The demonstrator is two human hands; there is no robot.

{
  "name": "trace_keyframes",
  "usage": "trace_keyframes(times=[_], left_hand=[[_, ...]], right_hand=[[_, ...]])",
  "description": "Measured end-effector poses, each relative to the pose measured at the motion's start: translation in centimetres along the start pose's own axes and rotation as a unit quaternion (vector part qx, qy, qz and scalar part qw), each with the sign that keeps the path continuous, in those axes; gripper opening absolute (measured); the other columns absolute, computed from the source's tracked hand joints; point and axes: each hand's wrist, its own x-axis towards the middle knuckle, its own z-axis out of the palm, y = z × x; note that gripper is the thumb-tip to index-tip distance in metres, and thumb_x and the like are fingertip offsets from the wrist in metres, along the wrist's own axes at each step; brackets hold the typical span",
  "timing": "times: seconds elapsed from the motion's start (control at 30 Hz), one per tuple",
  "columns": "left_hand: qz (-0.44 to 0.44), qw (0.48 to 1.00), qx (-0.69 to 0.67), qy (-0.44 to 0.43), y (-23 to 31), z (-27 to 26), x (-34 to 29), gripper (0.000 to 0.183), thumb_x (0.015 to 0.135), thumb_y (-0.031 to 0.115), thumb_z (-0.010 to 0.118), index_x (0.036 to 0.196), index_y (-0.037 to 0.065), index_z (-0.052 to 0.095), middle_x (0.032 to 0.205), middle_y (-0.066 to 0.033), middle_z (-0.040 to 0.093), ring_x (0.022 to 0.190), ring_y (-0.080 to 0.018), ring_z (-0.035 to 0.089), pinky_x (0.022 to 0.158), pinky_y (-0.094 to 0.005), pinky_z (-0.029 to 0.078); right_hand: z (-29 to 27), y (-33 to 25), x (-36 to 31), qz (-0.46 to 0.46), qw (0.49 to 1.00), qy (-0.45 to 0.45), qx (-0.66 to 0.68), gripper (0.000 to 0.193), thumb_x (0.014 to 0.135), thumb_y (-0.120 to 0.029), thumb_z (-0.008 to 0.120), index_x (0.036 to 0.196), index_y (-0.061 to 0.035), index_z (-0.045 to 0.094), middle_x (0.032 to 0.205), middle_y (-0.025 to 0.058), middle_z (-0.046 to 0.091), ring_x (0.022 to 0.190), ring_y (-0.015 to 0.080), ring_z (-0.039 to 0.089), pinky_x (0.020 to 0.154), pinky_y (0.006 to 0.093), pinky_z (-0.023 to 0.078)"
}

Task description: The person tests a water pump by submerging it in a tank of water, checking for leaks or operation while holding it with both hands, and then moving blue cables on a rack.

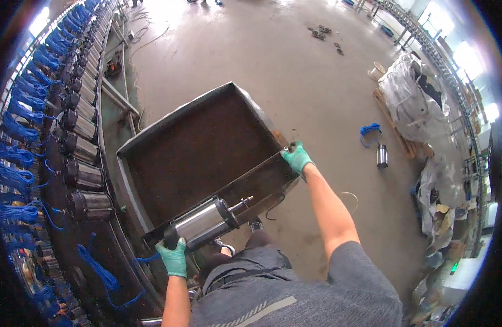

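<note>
In a green glove, my left hand (174,257) grips the black end of a shiny steel cylindrical motor (203,222). The motor lies tilted along the near side of a dark, box-shaped cart (193,144), its thin shaft pointing up and right. A blue cable trails from near its black end. My right hand (297,158), gloved too, is closed round the cart's right near corner. A small shiny bit shows at its fingertips, too small to name. The cart's dark inside holds nothing that I can make out.
At left, a long line (106,240) carries several similar motors (87,173) with blue cable bundles (14,174). On the floor at right stand a steel cylinder (382,156) and a blue cable coil (369,129). A plastic-wrapped load (414,98) sits on a wooden pallet (395,122).
</note>
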Motion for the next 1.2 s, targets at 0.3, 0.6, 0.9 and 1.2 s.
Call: trace_keyframes(times=[0.3, 0.6, 0.9, 1.2], left_hand=[[-0.017, 0.999, 0.029, -0.009, 1.3, -0.5, 0.1, 0.066, 0.076, 0.019, 0.086, 0.123, -0.001, 0.043, 0.116, -0.0148, 0.055, 0.105, -0.0236, 0.055, 0.098, -0.0359, 0.045], [-0.005, 1.000, 0.019, -0.020, 0.7, -0.5, 0.7, 0.061, 0.074, 0.017, 0.087, 0.114, 0.001, 0.043, 0.108, -0.0124, 0.057, 0.096, -0.0211, 0.055, 0.091, -0.0343, 0.047], [0.007, 1.000, 0.011, -0.022, 0.7, -0.6, 0.6, 0.061, 0.073, 0.017, 0.088, 0.113, 0.001, 0.044, 0.106, -0.0117, 0.056, 0.095, -0.0211, 0.055, 0.090, -0.0344, 0.047], [0.015, 1.000, -0.014, -0.013, 0.0, -0.2, 0.5, 0.060, 0.073, 0.018, 0.088, 0.112, 0.002, 0.044, 0.105, -0.0114, 0.057, 0.095, -0.0209, 0.055, 0.090, -0.0344, 0.047]], right_hand=[[3.3, -0.3, -8.0, -0.130, 0.978, -0.163, -0.006, 0.022, 0.092, -0.023, 0.059, 0.103, -0.0028, 0.057, 0.089, 0.0214, 0.065, 0.079, 0.0326, 0.062, 0.077, 0.0425, 0.051], [8.2, -1.4, -10.3, -0.003, 0.927, -0.271, 0.259, 0.015, 0.091, -0.014, 0.047, 0.085, -0.0098, 0.060, 0.073, -0.0020, 0.052, 0.065, 0.0093, 0.047, 0.055, 0.0272, 0.040], [8.6, -2.5, -10.8, 0.032, 0.917, -0.276, 0.287, 0.019, 0.091, -0.015, 0.044, 0.085, -0.0122, 0.061, 0.070, -0.0021, 0.050, 0.057, 0.0093, 0.046, 0.046, 0.0262, 0.036], [10.0, -1.7, -10.2, -0.006, 0.937, -0.245, 0.250, 0.021, 0.091, -0.014, 0.044, 0.078, -0.0103, 0.060, 0.065, -0.0023, 0.048, 0.055, 0.0095, 0.046, 0.046, 0.0274, 0.038]])
